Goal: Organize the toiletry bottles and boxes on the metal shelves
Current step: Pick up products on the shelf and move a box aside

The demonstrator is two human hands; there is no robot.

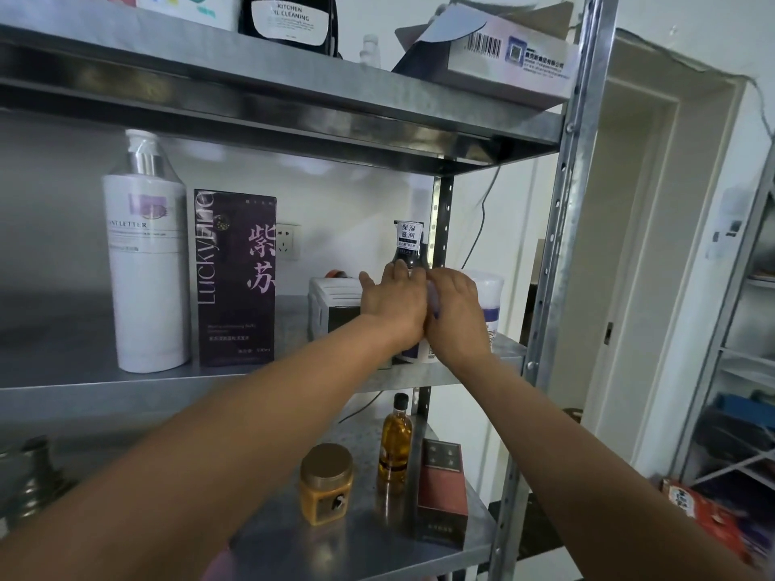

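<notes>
Both hands meet on a white-and-lilac bottle (433, 301) at the right end of the middle shelf (63, 362). The right hand (457, 312) wraps its fingers over the bottle's upper part. The left hand (392, 304) lies against the bottle's left side with fingers extended and thumb spread. The far-side contact is hidden.

Step in hand: judged as positioning this bottle within the right-end cluster. A dark bottle with a white label (409, 245) stands directly behind it, a white jar with a purple band (488, 299) just beside it on the right, and a white-and-black box (333, 308) near on the left.

Next move: keep the bottle upright and set it square in the gap without tipping the dark bottle or nudging the jar towards the shelf edge.

Further left stand a purple LuckyFine box (235, 278) and a tall white pump bottle (144, 253). The lower shelf carries a gold-lidded amber jar (326, 484), an oil bottle (394, 442) and a dark red box (442, 492). The upper shelf holds a kitchen cleaner pouch (289, 18) and a barcoded carton (503, 52).

Shelving is bare sheet metal on perforated uprights, against a white wall with a socket (287, 241). A door frame (629, 203) and a second rack (746, 329) lie to the right.
</notes>
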